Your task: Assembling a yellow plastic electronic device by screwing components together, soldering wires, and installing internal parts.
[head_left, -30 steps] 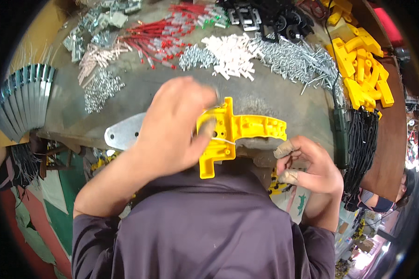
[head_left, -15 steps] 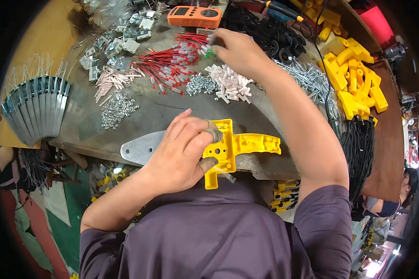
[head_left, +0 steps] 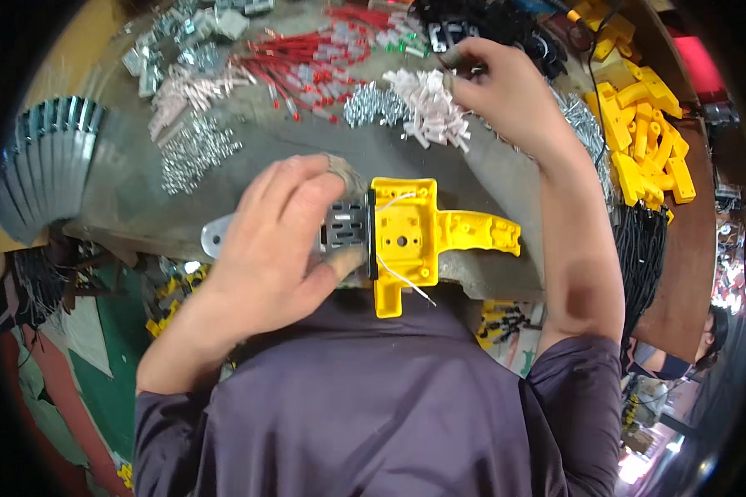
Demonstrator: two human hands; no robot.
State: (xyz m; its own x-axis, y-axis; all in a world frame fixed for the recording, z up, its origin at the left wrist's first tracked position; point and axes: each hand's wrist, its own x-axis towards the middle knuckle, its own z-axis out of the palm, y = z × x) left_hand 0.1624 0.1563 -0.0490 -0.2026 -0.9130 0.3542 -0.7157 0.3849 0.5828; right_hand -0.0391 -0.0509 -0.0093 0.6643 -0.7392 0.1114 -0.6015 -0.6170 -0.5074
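Observation:
A yellow plastic housing half (head_left: 404, 236) lies open side up at the table's front edge, its ribbed handle to the right. Against its left side sits a black slotted metal guard (head_left: 346, 225), joined to a flat grey metal plate (head_left: 215, 236) with a rounded tip. My left hand (head_left: 282, 240) is closed round the guard and plate, covering the middle. Two thin white wires (head_left: 408, 280) run from the guard over the housing. My right hand (head_left: 506, 95) reaches to the back, fingers curled beside black parts (head_left: 506, 25); what they hold, if anything, is hidden.
Piles along the back hold red-wired indicator lamps (head_left: 315, 62), white sleeves (head_left: 427, 103), small screws (head_left: 373, 105), nuts (head_left: 195, 153) and metal boxes (head_left: 191, 37). Yellow handles (head_left: 646, 132) and black cords (head_left: 638, 265) are at the right; metal plates (head_left: 46, 166) fan out at the left.
My left hand has slid left off the housing, uncovering the black guard and white wires. My right hand has shifted right, from the lamps to the black parts. The view has tilted.

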